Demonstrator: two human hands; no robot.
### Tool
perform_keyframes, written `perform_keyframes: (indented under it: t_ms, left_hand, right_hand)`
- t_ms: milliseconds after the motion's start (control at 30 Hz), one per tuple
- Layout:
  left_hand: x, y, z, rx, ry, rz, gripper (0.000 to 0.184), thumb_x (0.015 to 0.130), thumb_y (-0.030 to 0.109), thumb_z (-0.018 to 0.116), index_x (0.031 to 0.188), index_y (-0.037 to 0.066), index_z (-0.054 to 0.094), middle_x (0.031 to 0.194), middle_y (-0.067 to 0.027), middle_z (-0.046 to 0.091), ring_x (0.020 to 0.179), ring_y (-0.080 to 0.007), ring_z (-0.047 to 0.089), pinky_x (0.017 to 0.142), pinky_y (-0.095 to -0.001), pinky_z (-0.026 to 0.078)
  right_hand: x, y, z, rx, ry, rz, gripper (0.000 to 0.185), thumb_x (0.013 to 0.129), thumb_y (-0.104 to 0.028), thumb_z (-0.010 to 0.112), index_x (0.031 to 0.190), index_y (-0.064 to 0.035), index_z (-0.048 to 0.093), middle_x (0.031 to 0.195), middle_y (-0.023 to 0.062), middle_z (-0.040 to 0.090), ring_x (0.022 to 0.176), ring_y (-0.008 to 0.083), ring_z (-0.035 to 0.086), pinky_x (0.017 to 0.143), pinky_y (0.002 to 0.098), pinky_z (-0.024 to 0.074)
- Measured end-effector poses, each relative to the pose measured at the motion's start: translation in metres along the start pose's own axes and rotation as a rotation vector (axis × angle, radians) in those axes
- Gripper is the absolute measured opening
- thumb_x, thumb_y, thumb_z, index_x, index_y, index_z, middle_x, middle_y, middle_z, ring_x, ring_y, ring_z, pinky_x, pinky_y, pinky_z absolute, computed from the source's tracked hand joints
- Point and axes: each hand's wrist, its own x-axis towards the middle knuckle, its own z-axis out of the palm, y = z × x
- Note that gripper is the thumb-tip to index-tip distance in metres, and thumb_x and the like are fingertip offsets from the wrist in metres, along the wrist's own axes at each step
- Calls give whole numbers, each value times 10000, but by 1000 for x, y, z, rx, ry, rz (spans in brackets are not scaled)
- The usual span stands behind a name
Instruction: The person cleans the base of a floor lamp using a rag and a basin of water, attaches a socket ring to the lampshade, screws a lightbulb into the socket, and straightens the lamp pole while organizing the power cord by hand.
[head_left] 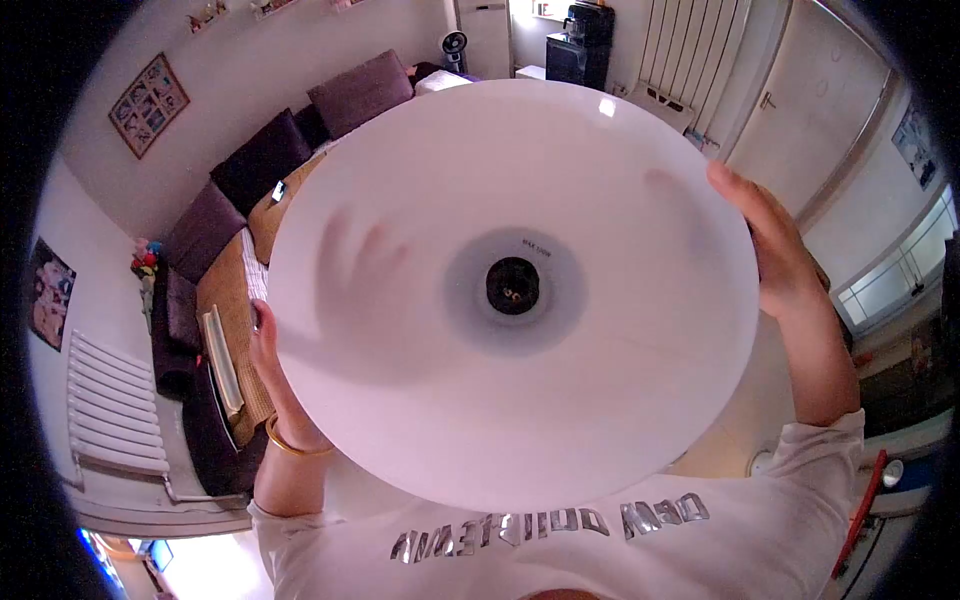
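Observation:
A large round white lampshade (400, 430) fills the middle of the view, its wide side turned toward me. At its centre is a dark bulb socket (512, 286) with no bulb in it, and small print reading like "MAX 100W" sits just above. My left hand (266, 355) grips the left rim, thumb at the edge; its fingers show as shadows through the translucent shade from behind. On the opposite side my right hand (775, 245) holds the upper right rim, its other fingers mostly hidden behind. A gold bracelet (290, 440) circles my left wrist.
A sofa with dark cushions (262, 160) runs along the left wall, a phone (279, 191) lying on it. White radiators (115, 410) stand at the lower left and back right. A black appliance (580, 50) and a fan (455, 45) are behind; a white door (810, 90) is at right.

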Motion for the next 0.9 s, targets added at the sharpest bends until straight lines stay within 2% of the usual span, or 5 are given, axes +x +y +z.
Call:
perform_keyframes:
  t_ms: [67, 233, 367, 633, 900]
  left_hand:
    - [-11, -34, -20, 838, -6, 617, 544, 989, 319, 505, 1379, -39, 378, 1246, -194, 527, 1045, -251, 613, 873, -356, 524]
    - [-20, -39, -32, 784, -19, 344, 521, 965, 235, 549, 1383, -16, 363, 1293, -202, 468, 1150, -263, 541, 914, -355, 503]
    - [-21, -25, 8, 813, 62, 624, 499, 977, 237, 522, 1400, 29, 359, 1352, -205, 418, 1228, -240, 477, 943, -364, 481]
    - [14, 32, 29, -262, 85, -225, 765, 917, 590, 411, 1438, 46, 278, 1514, -182, 287, 1402, -299, 291, 1137, -503, 225]
    - [20, 45, 28, 228, -188, 428, 766, 742, 699, 580, 1188, 79, 526, 1424, -227, 375, 1406, -373, 245, 1127, -563, 156]
  right_hand:
    - [0, 0, -1, 48, 6, 59, 460, 906, -495, 559, 1016, -60, 662, 704, -56, 593, 520, 8, 474, 426, 183, 308]
    - [-3, 2, 0, 180, 34, 127, 496, 897, -508, 566, 1070, -51, 646, 771, -40, 621, 537, 12, 492, 436, 176, 315]
    - [-4, 1, 2, 131, 62, 101, 506, 892, -517, 566, 1091, -58, 641, 786, -28, 623, 550, 31, 522, 437, 180, 345]
    - [-7, -23, -11, -90, 179, -71, 555, 931, -543, 447, 1260, -111, 565, 765, -2, 615, 510, 53, 529, 326, 219, 317]
    - [-19, -76, -23, -148, 20, -385, 530, 890, -446, 488, 1274, -86, 554, 859, -4, 608, 640, 34, 509, 503, 163, 381]
